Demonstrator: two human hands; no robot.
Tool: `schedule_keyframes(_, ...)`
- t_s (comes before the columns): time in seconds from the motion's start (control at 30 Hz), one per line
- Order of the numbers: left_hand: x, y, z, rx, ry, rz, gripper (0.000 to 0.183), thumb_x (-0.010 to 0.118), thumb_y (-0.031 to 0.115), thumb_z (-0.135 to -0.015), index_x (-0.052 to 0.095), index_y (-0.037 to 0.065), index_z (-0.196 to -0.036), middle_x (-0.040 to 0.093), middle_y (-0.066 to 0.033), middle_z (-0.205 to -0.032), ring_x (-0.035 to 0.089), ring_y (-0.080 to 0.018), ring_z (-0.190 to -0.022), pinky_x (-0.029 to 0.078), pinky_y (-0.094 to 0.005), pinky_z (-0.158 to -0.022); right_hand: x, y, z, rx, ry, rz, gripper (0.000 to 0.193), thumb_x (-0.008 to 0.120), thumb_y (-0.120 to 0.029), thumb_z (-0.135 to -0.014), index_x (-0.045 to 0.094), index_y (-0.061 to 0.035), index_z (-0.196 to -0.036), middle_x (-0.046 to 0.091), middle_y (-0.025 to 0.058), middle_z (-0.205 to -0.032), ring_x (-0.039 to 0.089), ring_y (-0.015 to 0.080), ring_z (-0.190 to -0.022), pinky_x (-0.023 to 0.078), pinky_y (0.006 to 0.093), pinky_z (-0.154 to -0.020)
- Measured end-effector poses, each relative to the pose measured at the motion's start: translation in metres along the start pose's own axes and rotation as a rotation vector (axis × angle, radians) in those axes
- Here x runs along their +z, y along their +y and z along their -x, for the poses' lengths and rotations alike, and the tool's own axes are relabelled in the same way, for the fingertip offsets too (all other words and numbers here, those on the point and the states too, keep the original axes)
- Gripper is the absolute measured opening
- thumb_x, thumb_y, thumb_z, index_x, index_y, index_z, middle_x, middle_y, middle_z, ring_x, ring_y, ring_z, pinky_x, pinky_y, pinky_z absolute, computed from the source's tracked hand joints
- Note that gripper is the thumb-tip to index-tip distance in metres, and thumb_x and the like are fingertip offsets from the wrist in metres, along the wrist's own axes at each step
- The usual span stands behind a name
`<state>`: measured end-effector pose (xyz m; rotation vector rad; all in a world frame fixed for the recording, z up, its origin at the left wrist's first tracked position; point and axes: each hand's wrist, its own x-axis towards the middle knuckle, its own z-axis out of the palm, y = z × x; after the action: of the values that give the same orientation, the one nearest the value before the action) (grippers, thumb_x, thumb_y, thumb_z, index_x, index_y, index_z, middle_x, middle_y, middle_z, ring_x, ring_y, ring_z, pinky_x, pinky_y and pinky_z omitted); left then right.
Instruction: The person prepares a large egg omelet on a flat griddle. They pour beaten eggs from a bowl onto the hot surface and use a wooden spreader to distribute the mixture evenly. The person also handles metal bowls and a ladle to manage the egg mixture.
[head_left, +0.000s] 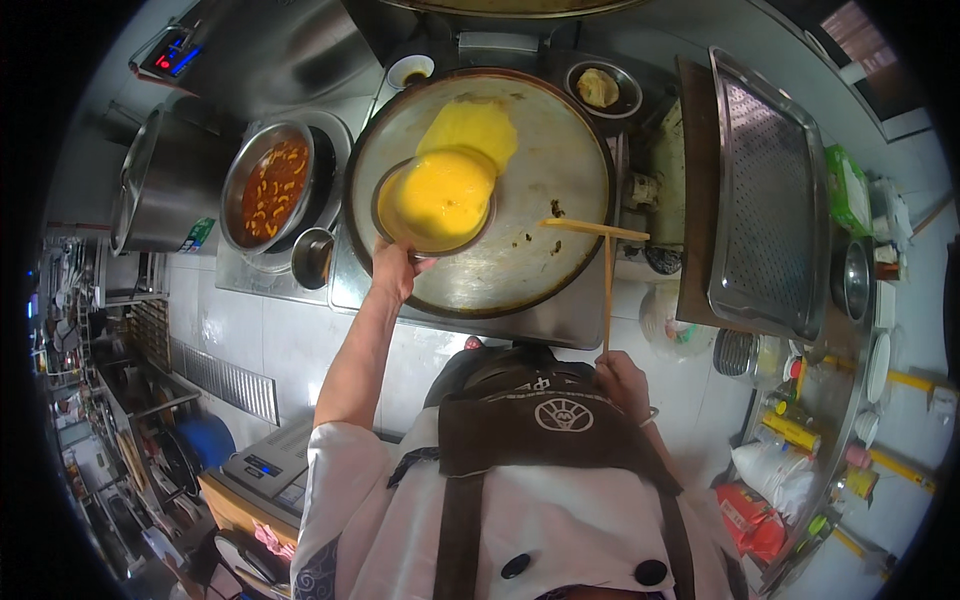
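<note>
Wooden spreader (608, 270), handle pointing forward, crossbar (580, 228) crosswise

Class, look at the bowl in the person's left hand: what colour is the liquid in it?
The liquid is bright yellow; the head view shows it best.

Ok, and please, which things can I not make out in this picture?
In the head view:
- Left hand: some fingers, hidden under the bowl.
- Griddle: the part behind the bowl, covered by it.
- Wooden spreader: handle end, hidden by the right hand.
- Round rim at top: cut off by the upper edge.
</note>
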<state>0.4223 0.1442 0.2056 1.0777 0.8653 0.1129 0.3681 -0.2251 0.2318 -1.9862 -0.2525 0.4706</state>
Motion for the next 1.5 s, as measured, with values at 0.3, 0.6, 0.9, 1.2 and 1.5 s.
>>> schedule_keyframes(0.3,-0.025,-0.027,0.045,-0.019,-0.086,0.09,0.047,0.039,-0.003,-0.077,0.029,0.011,-0.122,0.048,-0.0134,-0.108,0.056,-0.0257,-0.09,0.056,-0.03,-0.051,-0.001,-0.011,-0.03,0.011,0.09,-0.003,0.011,0.051,-0.011,-0.084,0.05,-0.0012,-0.089,0.055,0.0084,-0.062,0.056,0.0157,-0.056,0.044,0.027,-0.054)
schedule_keyframes(0.6,-0.054,-0.039,0.077,-0.011,0.029,0.19,0.051,0.038,-0.004,-0.075,0.029,0.01,-0.123,0.048,-0.0144,-0.109,0.058,-0.0267,-0.087,0.057,-0.0303,-0.052,-0.013,-0.017,-0.187,-0.328,0.07,0.636,0.013,0.052,-0.017,-0.078,0.054,-0.0044,-0.078,0.057,0.0157,-0.077,0.055,0.0357,-0.07,0.044,0.0431,-0.061)
schedule_keyframes(0.9,-0.06,-0.031,0.105,0.03,0.133,0.283,0.052,0.039,-0.004,-0.073,0.032,0.009,-0.122,0.05,-0.0141,-0.107,0.058,-0.0253,-0.086,0.056,-0.0314,-0.052,0.023,-0.033,-0.346,-0.17,-0.231,1.151,0.017,0.049,-0.014,-0.079,0.057,-0.0046,-0.09,0.06,0.0159,-0.085,0.059,0.0301,-0.08,0.048,0.0403,-0.068)
schedule_keyframes(1.2,-0.054,-0.035,0.12,0.073,0.202,0.348,0.051,0.043,-0.004,-0.071,0.036,0.009,-0.12,0.051,-0.0129,-0.105,0.06,-0.0247,-0.08,0.056,-0.0321,-0.05,0.009,-0.027,-0.37,0.005,-0.335,1.198,0.02,0.047,-0.017,-0.084,0.056,-0.0022,-0.094,0.059,0.0179,-0.086,0.058,0.0313,-0.08,0.047,0.0415,-0.067)
schedule_keyframes(1.5,-0.061,-0.026,0.106,0.047,0.151,0.322,0.051,0.043,-0.004,-0.072,0.037,0.01,-0.12,0.052,-0.0127,-0.103,0.06,-0.0258,-0.081,0.057,-0.0321,-0.052,-0.011,0.01,-0.283,0.18,-0.165,0.95,0.022,0.054,-0.021,-0.079,0.059,-0.0013,-0.087,0.059,0.0203,-0.09,0.057,0.0345,-0.084,0.047,0.0421,-0.072)
